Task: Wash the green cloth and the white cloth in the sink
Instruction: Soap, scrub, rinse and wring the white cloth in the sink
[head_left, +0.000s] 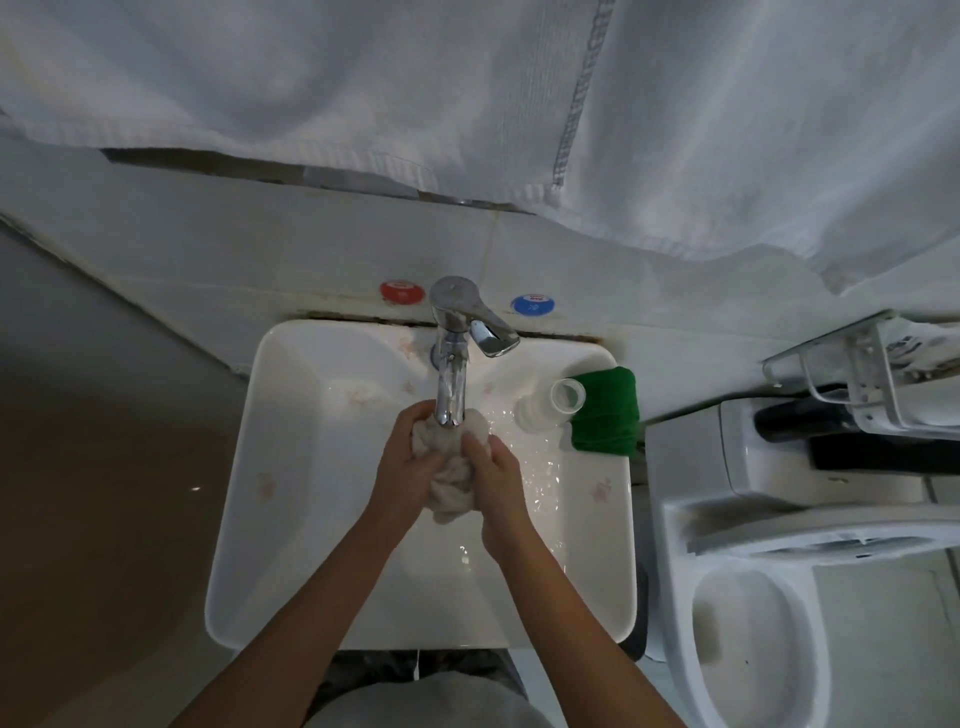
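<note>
I saw big white towels (727, 130) hanging across the top of the view, above the tiled wall. A white toilet (753, 597) stood just beside the right edge of the sink (244, 493), and a wire rack (857, 374) was above it. The chrome faucet (451, 364) rose from the back edge of the sink, and its spout covered part of the cloth from my view. A clear plastic cup (550, 408) lay tilted at the back right corner, touching the green cloth (608, 415), which was folded on that corner. The white cloth (449, 483) was bunched and looked wet, under the spout in the middle of the sink. My left hand (405, 467) and right hand (498, 488) both gripped it, fingers curled round it.
</note>
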